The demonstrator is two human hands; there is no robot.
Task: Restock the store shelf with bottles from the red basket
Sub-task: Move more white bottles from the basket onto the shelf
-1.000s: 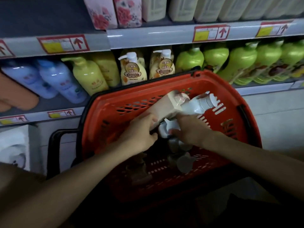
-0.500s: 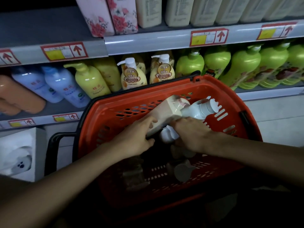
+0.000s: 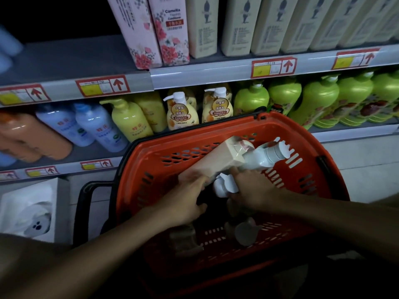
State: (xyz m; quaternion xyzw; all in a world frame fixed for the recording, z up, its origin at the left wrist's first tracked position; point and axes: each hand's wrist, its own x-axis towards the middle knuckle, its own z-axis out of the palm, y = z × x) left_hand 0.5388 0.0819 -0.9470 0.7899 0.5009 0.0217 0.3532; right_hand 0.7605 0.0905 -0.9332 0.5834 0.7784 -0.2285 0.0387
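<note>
Inside the red basket [image 3: 323, 180], your left hand [image 3: 183, 201] gripped the cream bottle [image 3: 216, 162] and your right hand [image 3: 254, 190] a white pump bottle [image 3: 225, 184]; neither had reached the shelf [image 3: 237, 74], others remained below.

Red basket [image 3: 218, 138] perforated plastic; white bottle [image 3: 264, 157] glossy plastic.

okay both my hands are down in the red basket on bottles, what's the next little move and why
Probably lift the cream square bottle that your left hand grips up out of the red basket. It already tilts up toward the rim, and matching cream bottles stand on the top shelf. Your right hand holds the white bottle.
</note>
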